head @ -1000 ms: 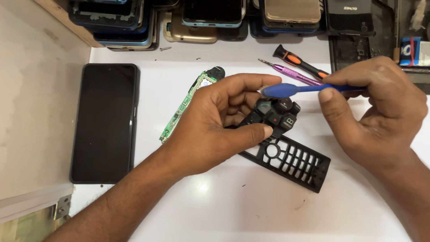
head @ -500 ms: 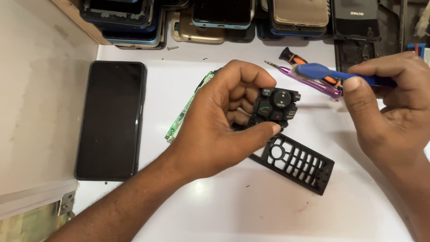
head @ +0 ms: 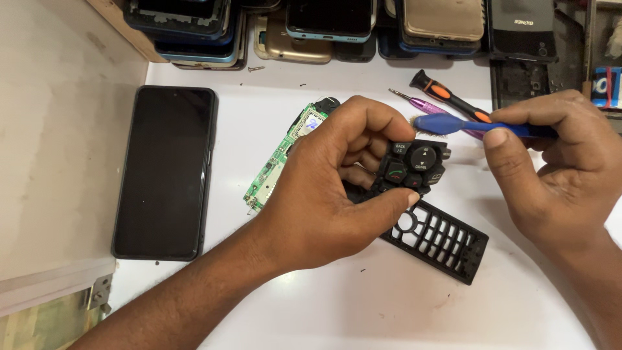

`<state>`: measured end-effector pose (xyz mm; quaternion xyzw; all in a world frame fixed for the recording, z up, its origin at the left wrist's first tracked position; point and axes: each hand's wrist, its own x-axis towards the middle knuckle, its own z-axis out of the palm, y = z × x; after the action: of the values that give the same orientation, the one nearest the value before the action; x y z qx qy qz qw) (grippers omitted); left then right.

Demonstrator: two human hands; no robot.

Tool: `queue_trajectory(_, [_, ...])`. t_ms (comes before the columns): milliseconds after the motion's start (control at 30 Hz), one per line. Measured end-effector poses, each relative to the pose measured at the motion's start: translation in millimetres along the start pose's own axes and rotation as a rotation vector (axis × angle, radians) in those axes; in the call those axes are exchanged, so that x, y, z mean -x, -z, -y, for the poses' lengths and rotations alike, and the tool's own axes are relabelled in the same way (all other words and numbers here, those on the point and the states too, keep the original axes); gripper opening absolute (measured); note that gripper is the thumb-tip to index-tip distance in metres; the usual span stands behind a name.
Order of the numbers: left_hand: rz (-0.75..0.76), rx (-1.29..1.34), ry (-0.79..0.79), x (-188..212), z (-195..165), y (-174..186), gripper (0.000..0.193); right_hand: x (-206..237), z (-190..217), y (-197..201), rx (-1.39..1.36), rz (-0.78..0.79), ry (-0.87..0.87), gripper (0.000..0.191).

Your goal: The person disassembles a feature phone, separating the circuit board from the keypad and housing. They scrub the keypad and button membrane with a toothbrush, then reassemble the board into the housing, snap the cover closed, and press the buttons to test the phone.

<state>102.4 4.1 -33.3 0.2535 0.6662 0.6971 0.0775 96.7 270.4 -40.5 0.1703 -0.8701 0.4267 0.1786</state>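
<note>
My left hand [head: 324,194] pinches a black rubber keypad [head: 413,166] between thumb and fingers, held just above the black keypad frame [head: 444,238] on the white counter [head: 363,304]. My right hand [head: 557,168] grips a blue brush [head: 453,125], its head just beside the keypad's top edge.

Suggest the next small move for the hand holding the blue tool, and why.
Probably lower the blue tool in the right hand onto the black keypad: its tip hovers just above the keys, while the left hand pinches the keypad steady.
</note>
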Motion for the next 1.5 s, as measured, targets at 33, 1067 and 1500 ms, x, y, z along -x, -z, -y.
queue_trajectory(33, [0.002,0.005,-0.001,-0.1,-0.3,0.1,0.045,-0.3,0.4,0.0,-0.005,-0.003,-0.001,0.012])
queue_trajectory(1067, [-0.046,0.068,0.007,-2.4,-4.2,-6.3,0.023,-1.2,7.7,1.2,0.023,-0.012,0.03,0.013])
queue_trajectory(1500, [-0.21,-0.119,0.05,-5.5,-6.1,-4.2,0.023,-1.2,3.0,3.5,-0.006,-0.005,0.025,0.012])
